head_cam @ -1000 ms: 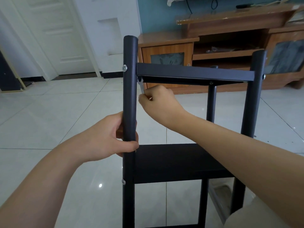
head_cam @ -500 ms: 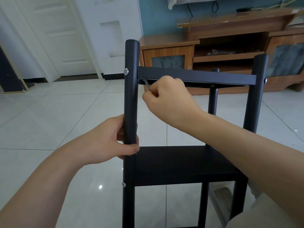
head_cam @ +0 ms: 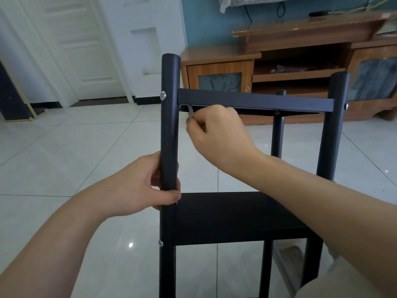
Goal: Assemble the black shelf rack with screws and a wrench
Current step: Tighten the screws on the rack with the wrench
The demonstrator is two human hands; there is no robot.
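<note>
- Centrally, the black rack stands upright on a pale tiled floor, filling the middle of the view.
- Left hand: wrapped around the near-left post, thumb across its front, just above the lower shelf.
- Right hand: fingers closed on a small silver wrench, held just beneath the near-left corner of the top shelf.
- Wrench: upright, its upper end tucked under the shelf edge beside the post; the part it meets is hidden.
- Upper screw: silver head on the left face of the near-left post, level with the top shelf.
- Lower screw: on the same post, level with the lower shelf.
- Right screw: on the near-right post, level with the top shelf.
- Far post: visible between the two near posts, behind the shelves.
- Background: a wooden cabinet along the far wall on the right, a white door at far left.
</note>
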